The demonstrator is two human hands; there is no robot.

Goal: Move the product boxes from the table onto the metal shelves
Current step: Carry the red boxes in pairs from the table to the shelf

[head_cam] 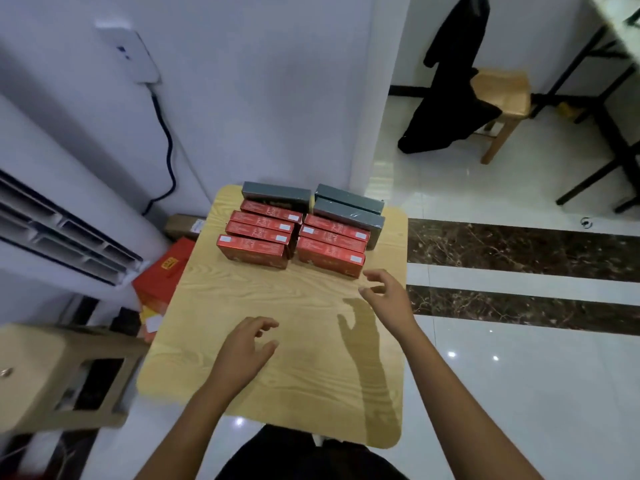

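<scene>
Head view is showing my left hand (242, 351) and right hand (384, 296) hovering over the table (277, 382), fingers loosely spread and gripping nothing. I'm judging it best to be taking the front of each column first, pinching across the long sides so neighbours aren't toppling. I'm counting seven red boxes (252, 251) and three grey boxes (275, 192), packed in two columns at the table's far end.

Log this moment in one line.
phase: pre-grasp | left hand: open | right hand: open, near front-right red cardboard box | grey boxes: on light wooden table | shelves: unseen
</scene>
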